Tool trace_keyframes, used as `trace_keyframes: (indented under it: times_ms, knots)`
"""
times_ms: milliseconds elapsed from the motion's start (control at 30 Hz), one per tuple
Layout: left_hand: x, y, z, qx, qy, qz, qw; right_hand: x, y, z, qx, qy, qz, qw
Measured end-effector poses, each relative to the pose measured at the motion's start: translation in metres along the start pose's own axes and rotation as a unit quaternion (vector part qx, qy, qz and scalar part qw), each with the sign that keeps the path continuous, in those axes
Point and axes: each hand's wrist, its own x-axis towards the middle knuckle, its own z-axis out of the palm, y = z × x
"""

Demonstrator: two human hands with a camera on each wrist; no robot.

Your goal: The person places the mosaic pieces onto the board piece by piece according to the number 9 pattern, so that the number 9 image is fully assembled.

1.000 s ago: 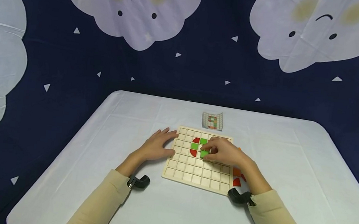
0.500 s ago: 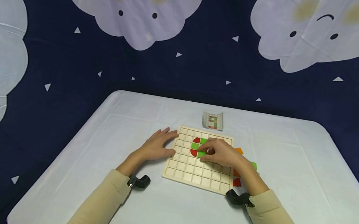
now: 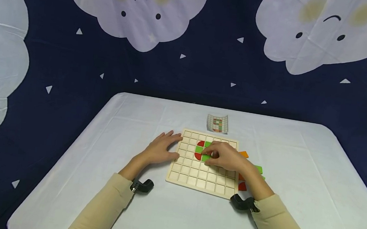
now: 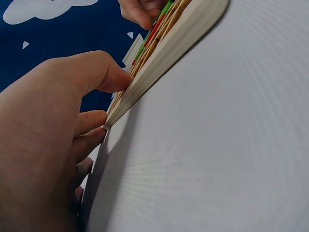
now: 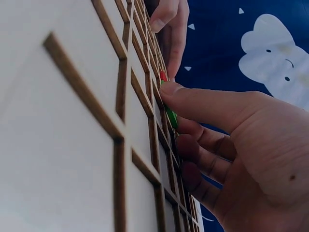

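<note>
Green square tile (image 3: pixel 205 157), lower row of a small coloured cluster on the pale square wooden grid board (image 3: pixel 197 175); lies at a cell just right of the lower red quarter-round piece (image 3: pixel 197 156). Whether fully seated: cannot tell, fingers cover part of it.

Right hand (image 3: pixel 224 155): palm over the board, fingers bent, thumb tip and fingertips pinching the green square tile from opposite sides.

Left hand (image 3: pixel 161 148): fingers extended, thumb spread apart, resting against the board's left edge; grips no tile.

Rest of cluster, as far as visible: upper red quarter-round piece (image 3: pixel 200 143), a second green square (image 3: pixel 208 144) beside it, a third green square (image 3: pixel 199 149) between the two red pieces. Right hand hides what lies farther right.

Just past the board's far edge: small printed card (image 3: pixel 217 124), slightly curled, showing a grid with a coloured pattern. Along the right side, loose on the white-covered table (image 3: pixel 298 171): orange piece (image 3: pixel 244 154), loose green piece (image 3: pixel 259 169), loose red piece (image 3: pixel 242 186); others partly behind the right forearm.
</note>
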Motion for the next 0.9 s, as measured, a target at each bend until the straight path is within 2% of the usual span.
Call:
trace_keyframes:
  times_ms: [267,433,533,900]
  knots:
    - [0.001,-0.001,0.000,0.003,0.002,0.001,1.0000,0.000,0.000,-0.003,0.008,0.010,0.001,0.9999]
    - [0.002,-0.001,-0.001,0.001,0.002,0.001,1.0000,-0.002,0.000,-0.008,0.008,0.028,0.020,0.9994]
    - [0.003,-0.001,-0.001,0.001,0.003,0.003,1.0000,-0.004,0.002,-0.010,0.001,0.028,0.026,0.9993]
    - [0.002,-0.001,0.000,0.005,-0.003,0.001,1.0000,-0.012,0.007,-0.018,0.023,0.026,0.070,0.9969]
